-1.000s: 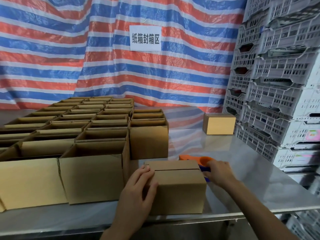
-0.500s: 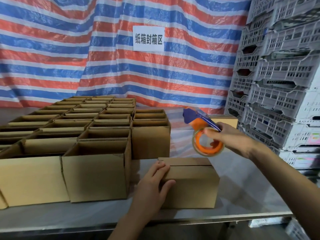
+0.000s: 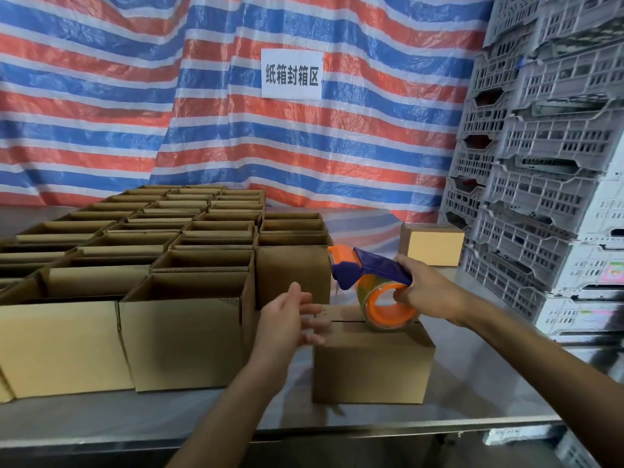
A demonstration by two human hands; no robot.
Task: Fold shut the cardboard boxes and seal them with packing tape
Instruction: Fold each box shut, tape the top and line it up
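right grip (image 3: 429,292) clamped on tape dispenser (image 3: 374,275), roll at top seam of folded box (image 3: 371,366), contact unclear. left grip (image 3: 287,319) w/ fingers apart & straight, hovering by box's top left edge, holding nothing. folded box near front of bench (image 3: 472,383), just right of open boxes (image 3: 182,336) in rows. 2nd shut box (image 3: 434,246) at back by grey crates (image 3: 547,197).
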